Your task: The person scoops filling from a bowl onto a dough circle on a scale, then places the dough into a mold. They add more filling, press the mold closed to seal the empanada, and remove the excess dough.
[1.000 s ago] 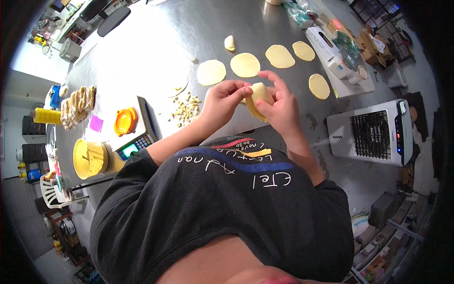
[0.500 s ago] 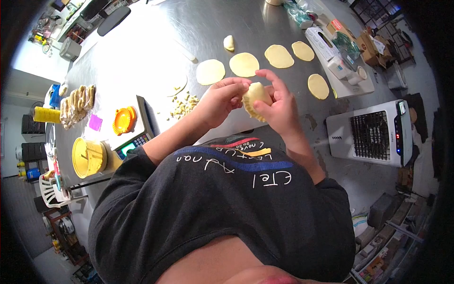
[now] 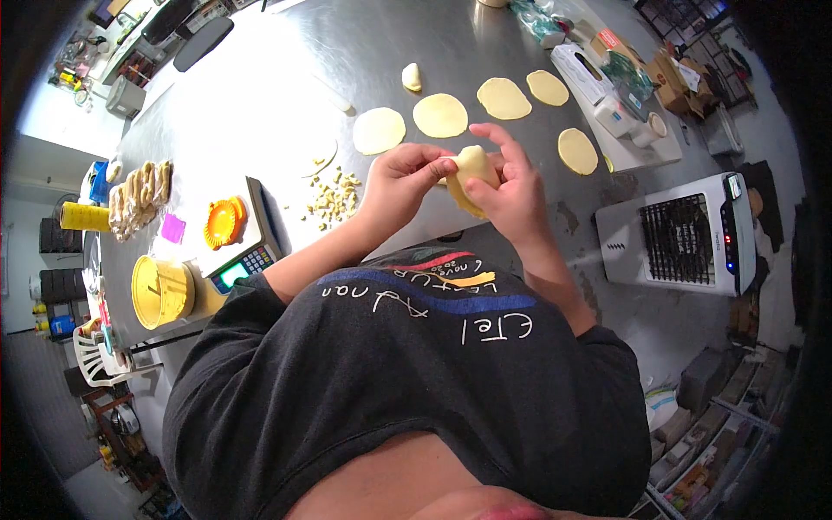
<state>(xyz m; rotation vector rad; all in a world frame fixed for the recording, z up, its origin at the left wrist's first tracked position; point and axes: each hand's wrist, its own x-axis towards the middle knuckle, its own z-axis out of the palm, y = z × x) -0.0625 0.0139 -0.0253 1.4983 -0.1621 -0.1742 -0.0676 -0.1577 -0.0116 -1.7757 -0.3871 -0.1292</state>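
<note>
A folded dough turnover, pale yellow and plump, is held upright between both hands above the near edge of the steel table. My left hand pinches its left side with thumb and fingertips. My right hand grips it from the right, thumb pressed on the near face and one finger raised off it. Part of the turnover is hidden by the fingers. Beyond the hands lie several flat dough rounds. A smaller folded dough piece sits behind them. Small diced pieces are scattered left of my left hand.
Left on the table are a scale, an orange dough mould, a yellow tub and bagged goods. A white tray with boxes and tubs stands right. An air cooler is on the floor.
The turnover has turned slightly in my hands, so its crimped edge shows less. My left fingers have shifted along its side. The whole view has moved slightly.
</note>
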